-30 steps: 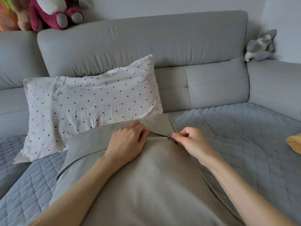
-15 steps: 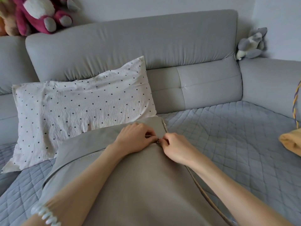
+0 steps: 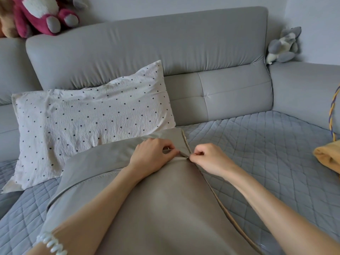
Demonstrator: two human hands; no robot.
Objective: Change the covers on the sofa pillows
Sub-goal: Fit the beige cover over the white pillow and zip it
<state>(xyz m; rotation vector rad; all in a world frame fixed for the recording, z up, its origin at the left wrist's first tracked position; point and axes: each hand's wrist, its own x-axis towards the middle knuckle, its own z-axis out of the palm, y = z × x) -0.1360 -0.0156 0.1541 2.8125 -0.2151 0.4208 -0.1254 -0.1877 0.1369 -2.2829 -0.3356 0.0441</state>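
On a grey corner sofa [image 3: 147, 45] draped with a quilted blue-grey seat cover [image 3: 257, 144], a person works at a pillow, both bare forearms reaching in from the six o'clock edge toward the centre of the head view. A large pillow in a beige-grey cover [image 3: 165, 208] fills the foreground from centre to six o'clock, its piped edge running diagonally toward five o'clock. Behind it, at nine to ten o'clock, a white pillow with dark polka dots [image 3: 88, 115] leans against the sofa back, its lower edge tucked behind the beige-grey cover's top flap.

At the top corner of that cover, just below centre, the two hands meet. The left hand [image 3: 152, 155] lies palm down on the fabric, fingers curled and pinching a fold of the cover beside the zipper line. The right hand [image 3: 211, 159], at its three o'clock side and nearly touching it, is bent at the wrist with thumb and forefinger closed on the small dark zipper pull [image 3: 187, 157], which sits between the two sets of fingertips at the seam's corner end.

A folded yellow cloth [image 3: 329, 159] rests at three o'clock on the quilted cover. A pink plush toy [image 3: 42, 15] sits atop the backrest at eleven o'clock; a grey plush toy [image 3: 283, 46] perches at two o'clock. A white coiled band [image 3: 51, 243] circles the left wrist at seven o'clock.
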